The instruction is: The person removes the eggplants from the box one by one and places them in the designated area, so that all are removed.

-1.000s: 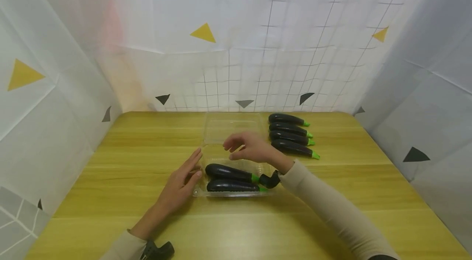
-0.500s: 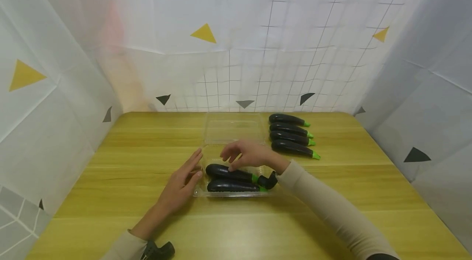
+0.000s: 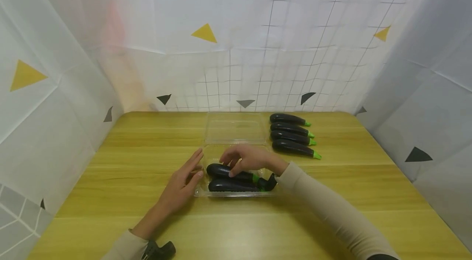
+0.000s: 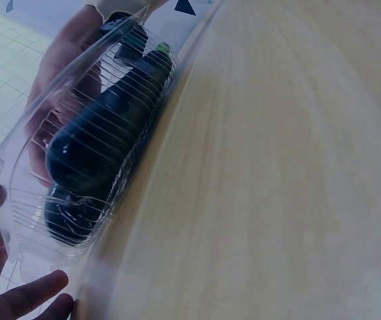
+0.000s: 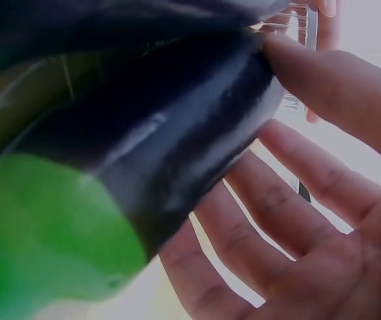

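Observation:
A clear plastic clamshell box (image 3: 212,151) lies with its lid (image 3: 236,128) folded back. Two dark purple eggplants with green stems are side by side in it. My right hand (image 3: 252,157) reaches in from above and holds the rear eggplant (image 3: 215,169), thumb on the near side and fingers beyond it. In the right wrist view, that eggplant (image 5: 170,147) fills the space between thumb and fingers. The front eggplant (image 3: 230,185) rests along the box's front wall. My left hand (image 3: 178,184) touches the left side of the box with extended fingers.
Several more eggplants (image 3: 293,147) lie in a column on the wooden table (image 3: 147,149), right of the lid, stems pointing right. White sheets (image 3: 177,75) with triangles and grid lines stand behind and at both sides. Each wrist carries a small black camera (image 3: 162,249).
My right hand has come down from above the box onto the rear eggplant, its thumb now against it. The left hand stays at the box's left side.

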